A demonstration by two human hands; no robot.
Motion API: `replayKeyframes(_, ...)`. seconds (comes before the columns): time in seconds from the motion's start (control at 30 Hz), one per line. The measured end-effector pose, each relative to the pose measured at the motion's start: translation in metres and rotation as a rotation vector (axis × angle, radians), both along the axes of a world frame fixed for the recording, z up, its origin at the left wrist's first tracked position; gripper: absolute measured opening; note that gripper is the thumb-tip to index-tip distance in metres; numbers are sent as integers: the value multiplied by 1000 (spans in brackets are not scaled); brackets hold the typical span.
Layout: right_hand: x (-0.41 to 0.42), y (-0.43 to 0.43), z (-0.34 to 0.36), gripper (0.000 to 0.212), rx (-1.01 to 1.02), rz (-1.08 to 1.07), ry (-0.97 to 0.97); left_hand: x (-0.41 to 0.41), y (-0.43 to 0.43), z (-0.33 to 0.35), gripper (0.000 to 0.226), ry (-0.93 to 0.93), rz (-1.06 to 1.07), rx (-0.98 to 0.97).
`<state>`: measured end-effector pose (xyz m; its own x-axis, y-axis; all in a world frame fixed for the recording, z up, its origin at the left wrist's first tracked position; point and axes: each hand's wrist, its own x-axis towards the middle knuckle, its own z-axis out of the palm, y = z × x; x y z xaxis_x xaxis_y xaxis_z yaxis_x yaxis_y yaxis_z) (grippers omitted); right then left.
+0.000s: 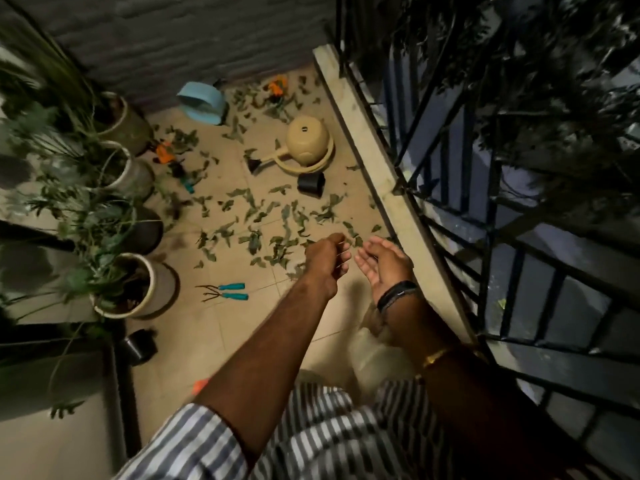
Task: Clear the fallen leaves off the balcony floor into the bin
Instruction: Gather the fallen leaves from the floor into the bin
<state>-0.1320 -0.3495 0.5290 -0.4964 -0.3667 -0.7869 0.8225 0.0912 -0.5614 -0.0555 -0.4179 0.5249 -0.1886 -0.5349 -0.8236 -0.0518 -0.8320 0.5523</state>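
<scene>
My left hand reaches out over the beige tiled balcony floor, its fingers curled in together; whether they pinch a leaf I cannot tell through the blur. My right hand, with a black band at the wrist, hangs just beside it, palm turned up, fingers loosely spread and holding nothing. The scattered green fallen leaves lie across the middle of the floor and on toward the far wall, the nearest ones just beyond my fingertips. A light blue plastic bin lies tipped on its side by the far wall, well apart from my hands. A tan plastic watering can sits near the pale ledge at the right edge of the floor, with a small black pot just beside it. Teal-handled garden hand tools lie near the potted plants along the left edge.
</scene>
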Motion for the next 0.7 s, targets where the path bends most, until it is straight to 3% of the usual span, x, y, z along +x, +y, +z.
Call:
replayKeyframes(0.3,-102,-65,-42,38,17,11,-14,-87,-74,-25,16,-43,-35,66)
replayKeyframes(0.47,-131,-87,-75,33,129,-47,114,-120,-119,-57,17,-22,-116,120)
replayKeyframes(0.63,-159,-108,-137,13,169,-54,85,-151,-155,-119,18,-52,-152,170)
replayKeyframes(0.7,-169,-113,-175,20,195,-38,105,-166,-162,-160,15,-74,-151,187)
